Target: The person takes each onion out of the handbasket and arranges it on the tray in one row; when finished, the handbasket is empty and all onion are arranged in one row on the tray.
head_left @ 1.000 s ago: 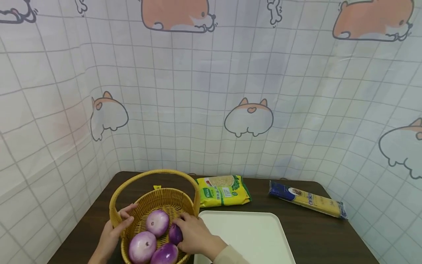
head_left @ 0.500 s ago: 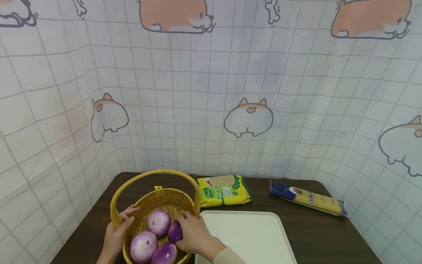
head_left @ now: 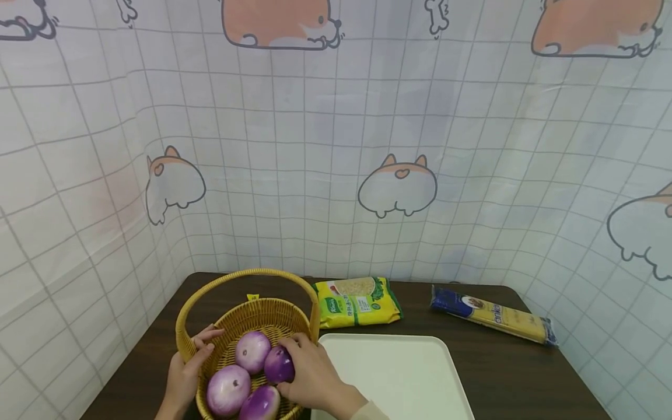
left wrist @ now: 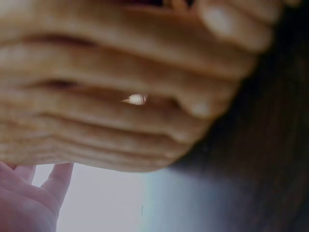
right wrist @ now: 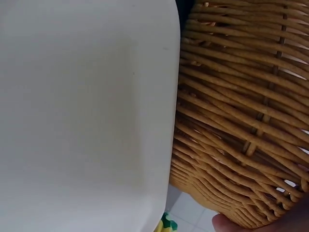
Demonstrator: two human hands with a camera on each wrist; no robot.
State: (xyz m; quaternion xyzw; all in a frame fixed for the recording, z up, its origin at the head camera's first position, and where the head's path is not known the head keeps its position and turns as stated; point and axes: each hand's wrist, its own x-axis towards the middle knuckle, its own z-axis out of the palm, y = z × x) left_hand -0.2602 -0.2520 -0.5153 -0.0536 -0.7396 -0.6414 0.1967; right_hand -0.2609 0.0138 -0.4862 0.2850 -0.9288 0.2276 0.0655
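- One purple onion (head_left: 279, 365) is shifted, showing rounder than before; curled fingers of right hand (head_left: 313, 373) hold it.
- Left hand (head_left: 184, 373), half closed, grips the basket handle (head_left: 182, 329), probably for steadiness.

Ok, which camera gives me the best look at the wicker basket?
The head view: it shows the wicker basket with its arched handle and four red onions inside, though the frame's bottom edge cuts it off. The right wrist view shows only part of its woven side; the left wrist view, just blurred wicker strands.
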